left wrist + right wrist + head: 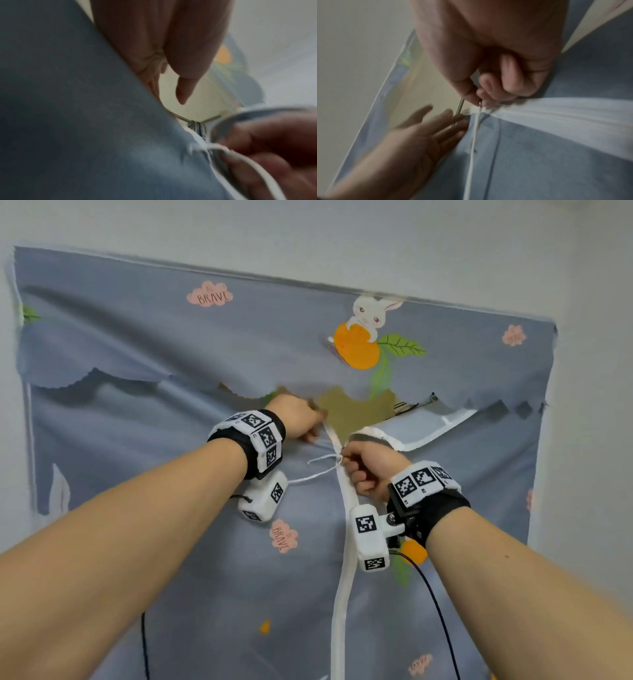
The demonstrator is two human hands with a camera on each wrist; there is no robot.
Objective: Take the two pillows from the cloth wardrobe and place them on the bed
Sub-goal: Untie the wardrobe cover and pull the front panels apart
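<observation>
Pinching a thin white cord (pixel 317 470) between thumb and curled fingers, my right hand (pixel 368 470) sits against the white-edged seam (pixel 342 594) of the cloth wardrobe (pixel 171 440); the right wrist view shows the cord running down from my fingertips (pixel 485 93) along the grey-blue fabric. Just up and to the left of it, my left hand (pixel 296 416) lies against the left curtain panel with its fingers stretched out and slightly spread, as the right wrist view shows (pixel 423 135), not gripping anything. Between my 2 hands the curtain has parted into a small gap (pixel 356 409), with tan-coloured backing visible behind it and a thin metal rod (pixel 459 108) crossing it. Above my right hand the right panel's corner (pixel 428 426) folds back, showing its pale lining. I cannot make out the 2 pillows anywhere; the inside of the wardrobe is mostly covered by the curtain. A rabbit with an orange (pixel 359 337) is printed above both hands.
</observation>
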